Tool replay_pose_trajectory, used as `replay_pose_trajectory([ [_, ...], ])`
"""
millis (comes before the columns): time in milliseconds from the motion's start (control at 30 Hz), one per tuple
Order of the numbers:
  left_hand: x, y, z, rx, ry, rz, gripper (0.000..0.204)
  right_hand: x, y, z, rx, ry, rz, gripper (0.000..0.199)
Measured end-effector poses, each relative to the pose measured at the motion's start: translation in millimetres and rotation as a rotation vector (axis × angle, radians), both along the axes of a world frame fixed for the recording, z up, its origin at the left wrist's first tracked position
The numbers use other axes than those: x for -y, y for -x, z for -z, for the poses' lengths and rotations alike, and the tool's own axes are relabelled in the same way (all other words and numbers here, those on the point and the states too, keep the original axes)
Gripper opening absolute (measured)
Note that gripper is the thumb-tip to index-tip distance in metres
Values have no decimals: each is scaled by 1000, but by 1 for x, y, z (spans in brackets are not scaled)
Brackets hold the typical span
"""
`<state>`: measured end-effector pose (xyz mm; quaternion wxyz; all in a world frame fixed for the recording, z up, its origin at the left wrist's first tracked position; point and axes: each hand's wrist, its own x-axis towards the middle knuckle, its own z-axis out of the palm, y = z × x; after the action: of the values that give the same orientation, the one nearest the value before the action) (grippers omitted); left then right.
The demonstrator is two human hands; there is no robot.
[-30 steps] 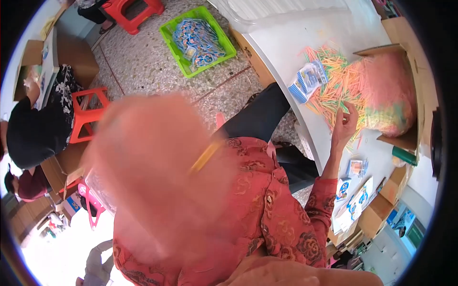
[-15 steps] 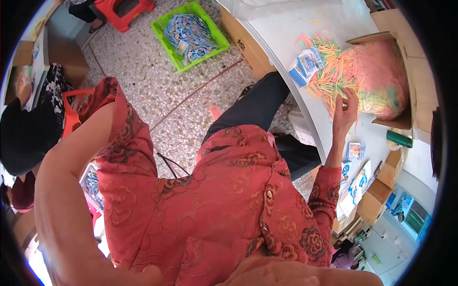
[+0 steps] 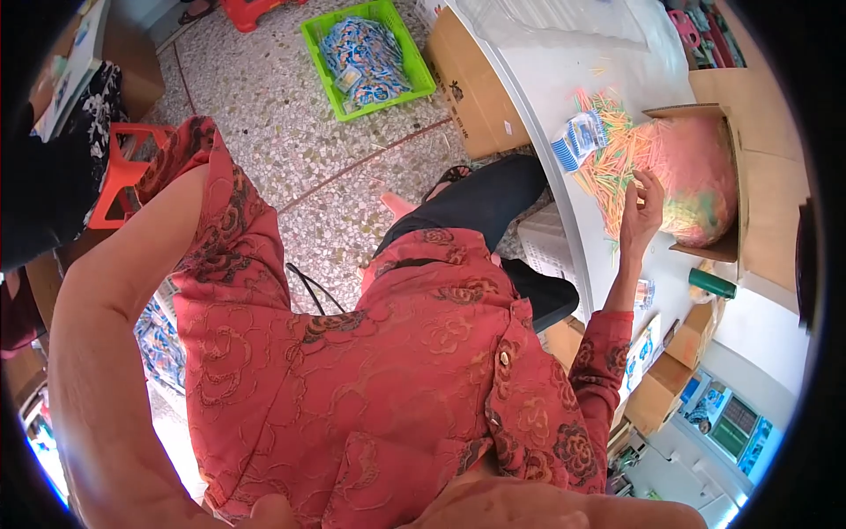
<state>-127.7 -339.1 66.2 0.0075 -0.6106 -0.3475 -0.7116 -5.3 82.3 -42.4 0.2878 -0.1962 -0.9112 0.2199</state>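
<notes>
Holding right hand (image 3: 645, 210) curled over coloured sticks (image 3: 608, 181), upper right, left hand (image 3: 271, 511) cropped at lower edge, grips unclear

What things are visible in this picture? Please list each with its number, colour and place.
Loose sticks: many, mixed orange, pink, yellow, green, on the table
Table: one, white, right
Packet stack: one, blue and white, beside the sticks
Stick bag: one, mostly pink, in the open carton
Open carton: one, brown, far right
Tray: one, clear, table's top end
Cylinder: one, green, below the open carton
Basket: one, bright green, on the floor
Basket packets: many, blue and white
Stools: two, red, top and left
Large carton: one, brown, by the table
Other person: one, dark clothing, left
Remaining background: too small to count
Shirt: one, red, centre
Left forearm: one, bare, lower left
Right hand: one, bare, at the sticks
</notes>
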Motion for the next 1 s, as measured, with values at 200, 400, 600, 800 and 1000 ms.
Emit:
replay_pose_trajectory([
  [200,14,-11,-7,-50,-82,6,9,7,9,-4,-24,-41,-50,25],
  [400,7,-16,-22,-114,-157,139,12,7,0,-6,-57,-35,-51,22],
  [600,-42,-11,-49,-194,-266,531,15,-17,-45,11,-128,-110,50,22],
  [800,-77,10,-44,-323,-188,984,15,-8,-86,44,-317,-143,185,27],
  [1000,-175,0,-28,-672,597,502,50,30,-172,70,-366,10,588,25],
])
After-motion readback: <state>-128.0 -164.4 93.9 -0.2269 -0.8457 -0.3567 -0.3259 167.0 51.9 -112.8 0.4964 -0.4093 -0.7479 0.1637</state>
